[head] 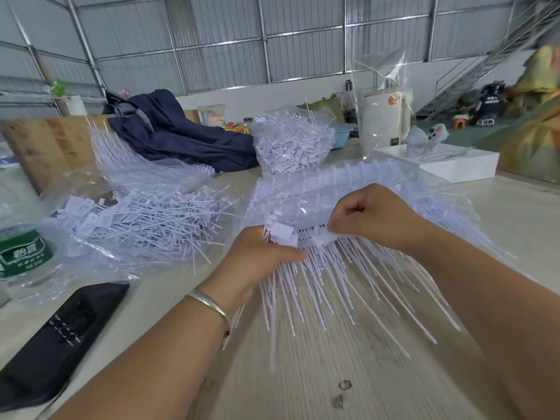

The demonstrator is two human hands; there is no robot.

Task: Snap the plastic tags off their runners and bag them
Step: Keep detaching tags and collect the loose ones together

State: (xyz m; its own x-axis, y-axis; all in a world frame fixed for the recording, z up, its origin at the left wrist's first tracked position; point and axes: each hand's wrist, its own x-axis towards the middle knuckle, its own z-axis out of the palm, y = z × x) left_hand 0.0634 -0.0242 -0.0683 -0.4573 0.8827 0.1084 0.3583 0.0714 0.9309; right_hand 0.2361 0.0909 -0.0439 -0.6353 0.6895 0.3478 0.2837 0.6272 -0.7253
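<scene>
A comb-like runner of white plastic tags hangs between my hands, its thin tails fanning down over the table. My left hand grips a bunch of tag heads at the runner's left end. My right hand pinches the runner's upper edge just to the right. Behind my hands lies a clear bag with more runners. To the left, an open clear bag holds a heap of loose tags. A fuller bag of tags stands further back.
A water bottle with a green label stands at the left edge. A black flat pouch lies front left. Dark blue cloth is heaped behind. A white tray sits back right, and a person in patterned clothing is at far right.
</scene>
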